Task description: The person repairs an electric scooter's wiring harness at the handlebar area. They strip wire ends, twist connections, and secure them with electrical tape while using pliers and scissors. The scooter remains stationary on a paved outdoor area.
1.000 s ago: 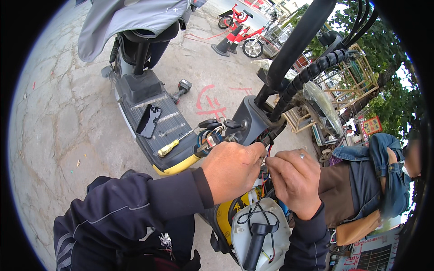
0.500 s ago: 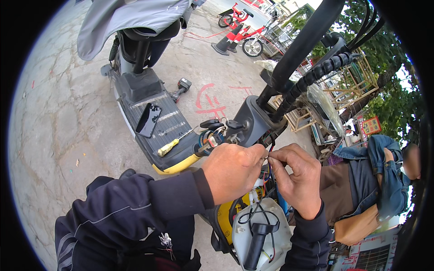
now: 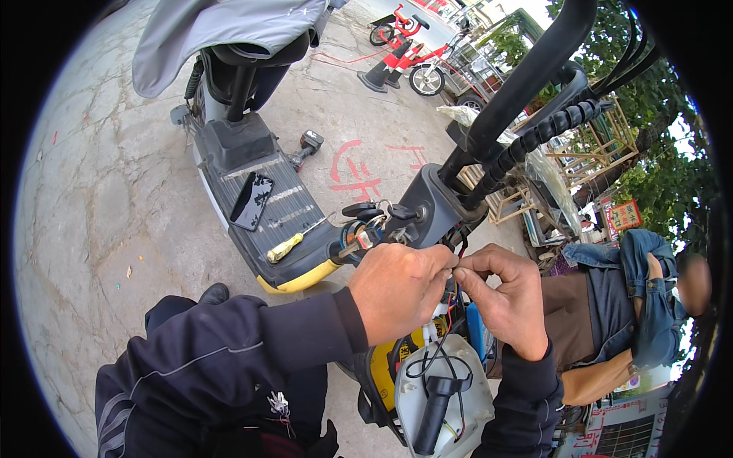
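Observation:
My left hand [image 3: 401, 290] and my right hand [image 3: 505, 299] meet fingertip to fingertip in front of the electric scooter's steering column [image 3: 427, 208]. Both are closed in a pinch on thin wire, mostly hidden by the fingers. Coloured wires [image 3: 450, 305] run down just below them. Beneath my hands lies a pale plastic cover [image 3: 475, 401], bearing a black handlebar grip [image 3: 434, 416] with a looping black cable [image 3: 416, 374]. Keys [image 3: 362, 209] hang at the column beside my left hand.
On the scooter's footboard [image 3: 229, 179] lie a black phone [image 3: 252, 201] and a yellow-handled screwdriver [image 3: 285, 249]. A cordless power tool [image 3: 307, 149] rests on the ground behind it. Grey cloth [image 3: 221, 38] drapes the seat. A person [image 3: 595, 305] with folded arms is close at right.
Both hands have shifted very slightly right and stay pinched together. The view has tilted a little; more of my dark shoe shows at the lower left.

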Demonstrator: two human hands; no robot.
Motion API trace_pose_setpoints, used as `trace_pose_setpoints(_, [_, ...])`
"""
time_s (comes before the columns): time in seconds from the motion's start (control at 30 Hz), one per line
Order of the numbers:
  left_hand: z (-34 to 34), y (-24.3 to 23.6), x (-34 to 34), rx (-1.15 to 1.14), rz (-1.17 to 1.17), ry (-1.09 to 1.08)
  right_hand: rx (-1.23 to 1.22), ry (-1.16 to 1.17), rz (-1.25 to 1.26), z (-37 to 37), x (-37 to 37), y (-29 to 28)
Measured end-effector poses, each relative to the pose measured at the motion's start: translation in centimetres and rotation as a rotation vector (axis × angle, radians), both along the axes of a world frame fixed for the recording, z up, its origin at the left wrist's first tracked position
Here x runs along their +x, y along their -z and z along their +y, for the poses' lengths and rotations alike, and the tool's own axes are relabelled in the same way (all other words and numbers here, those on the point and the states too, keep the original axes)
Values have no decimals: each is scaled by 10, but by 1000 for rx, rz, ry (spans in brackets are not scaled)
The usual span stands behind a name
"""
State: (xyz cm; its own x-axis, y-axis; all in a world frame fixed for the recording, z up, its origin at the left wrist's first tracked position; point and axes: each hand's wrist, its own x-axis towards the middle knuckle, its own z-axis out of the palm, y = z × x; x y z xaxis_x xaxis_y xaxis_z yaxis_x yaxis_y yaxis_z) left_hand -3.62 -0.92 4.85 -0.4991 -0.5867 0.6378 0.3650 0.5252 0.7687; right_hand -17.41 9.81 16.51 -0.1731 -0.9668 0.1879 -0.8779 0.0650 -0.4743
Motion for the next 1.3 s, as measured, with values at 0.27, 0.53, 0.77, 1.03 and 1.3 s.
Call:
trace_pose_setpoints(0.27, [0,-2,5,41,-76,53,-39,9,11,0,4,6])
trace_pose_setpoints(0.53, [-1,-3,5,152,-94,167,-136,18,59,5,9,17])
trace_pose_setpoints(0.77, [-3,-3,5,121,-99,168,-176,64,-40,7,13,25])
trace_pose_setpoints(1.03, [-4,-6,7,198,-118,239,-246,56,72,8,12,36])
trace_pose_setpoints(1.3, [-3,-11,12,280,-131,293,-16,151,-399,14,1,33])
